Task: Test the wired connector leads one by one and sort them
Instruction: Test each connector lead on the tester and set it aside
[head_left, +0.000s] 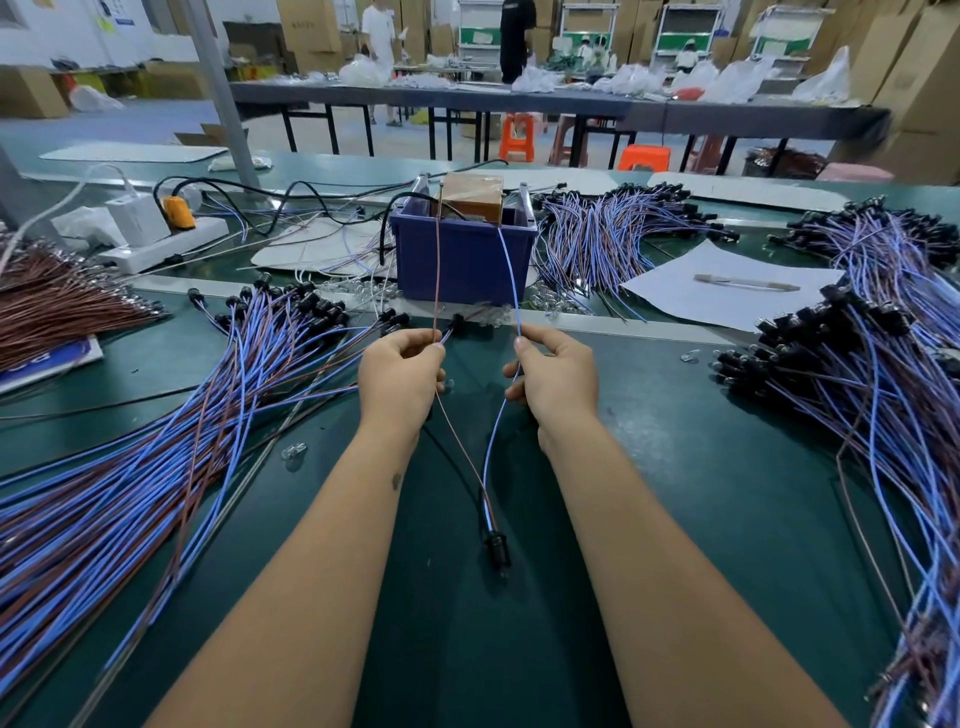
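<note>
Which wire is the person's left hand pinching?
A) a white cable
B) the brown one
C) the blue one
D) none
B: the left hand pinches the brown wire, which runs up to the blue bin, while the right hand holds the blue wire.

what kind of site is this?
Likely a wire-harness assembly or test workshop: heaps of connector leads on a green bench, a blue bin with test wires, stacked cartons behind.

No text or label can be read.
</note>
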